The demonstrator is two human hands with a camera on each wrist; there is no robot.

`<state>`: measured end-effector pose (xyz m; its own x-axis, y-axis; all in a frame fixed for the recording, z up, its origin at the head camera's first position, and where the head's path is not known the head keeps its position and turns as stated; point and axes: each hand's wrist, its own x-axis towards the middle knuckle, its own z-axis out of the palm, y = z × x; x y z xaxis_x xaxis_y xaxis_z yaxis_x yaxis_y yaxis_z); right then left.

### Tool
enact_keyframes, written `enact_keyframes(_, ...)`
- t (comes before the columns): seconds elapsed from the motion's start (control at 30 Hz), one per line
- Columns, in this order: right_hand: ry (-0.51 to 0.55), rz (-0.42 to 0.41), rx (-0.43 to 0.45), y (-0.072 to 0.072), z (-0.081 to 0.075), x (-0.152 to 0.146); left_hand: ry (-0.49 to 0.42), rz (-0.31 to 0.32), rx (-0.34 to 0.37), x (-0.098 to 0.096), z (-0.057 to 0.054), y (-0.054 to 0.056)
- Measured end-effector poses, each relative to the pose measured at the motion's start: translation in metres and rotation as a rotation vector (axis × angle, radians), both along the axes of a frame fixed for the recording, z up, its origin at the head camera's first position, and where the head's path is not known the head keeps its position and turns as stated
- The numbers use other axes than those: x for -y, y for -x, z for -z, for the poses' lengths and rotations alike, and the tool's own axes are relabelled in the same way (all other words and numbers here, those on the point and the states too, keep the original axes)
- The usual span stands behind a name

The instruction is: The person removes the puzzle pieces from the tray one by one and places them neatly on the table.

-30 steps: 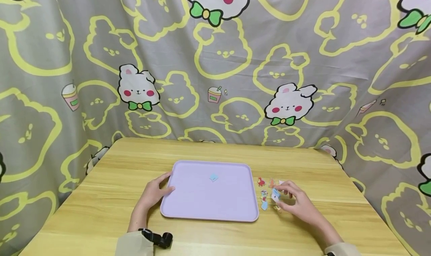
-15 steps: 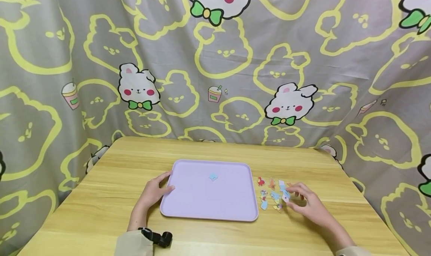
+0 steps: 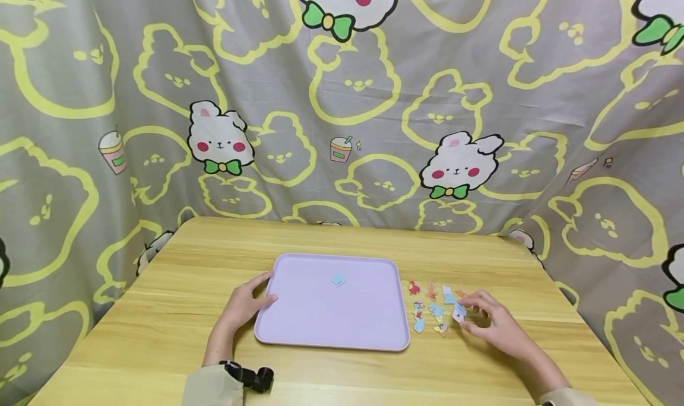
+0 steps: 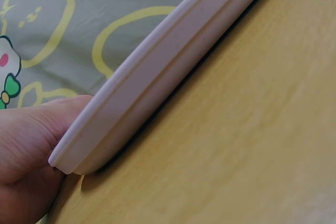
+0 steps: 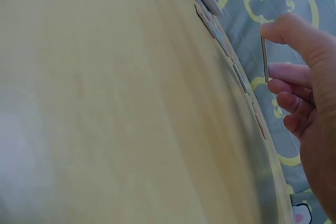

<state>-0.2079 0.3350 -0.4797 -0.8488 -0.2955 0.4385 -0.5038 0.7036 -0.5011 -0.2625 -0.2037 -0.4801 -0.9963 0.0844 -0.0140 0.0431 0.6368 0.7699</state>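
A light purple tray (image 3: 336,317) lies on the table, and one small light-blue puzzle piece (image 3: 339,281) sits inside it. At the tray's left edge my left hand (image 3: 247,302) grips the rim, thumb over the inner side. The left wrist view shows that hand (image 4: 31,150) against the tray's outer wall (image 4: 147,72). My right hand (image 3: 497,326) pinches a flat white-and-blue puzzle piece (image 3: 458,314) between thumb and fingers. Seen edge-on in the right wrist view, this piece (image 5: 264,59) is held above the table.
Several colourful puzzle pieces lie right of the tray, among them a red one (image 3: 414,288), an orange one (image 3: 431,291) and a yellowish one (image 3: 440,330). A patterned curtain (image 3: 374,115) hangs behind the wooden table (image 3: 331,376).
My right hand has moved right with the white-and-blue puzzle piece, uncovering other pieces beneath where it was. My left hand stays on the tray rim.
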Motion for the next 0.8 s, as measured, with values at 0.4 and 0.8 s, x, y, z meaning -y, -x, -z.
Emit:
enact_keyframes(0.4,-0.113,-0.050,0.033,0.0035,-0.0073,-0.0028,-0.012,-0.004,-0.002,0.0010,0.0004,0.0005)
enact_keyframes(0.8,-0.209,-0.099,-0.020,0.0082,-0.0083,-0.0052,0.002,0.012,-0.027,0.0021,0.0000,0.0019)
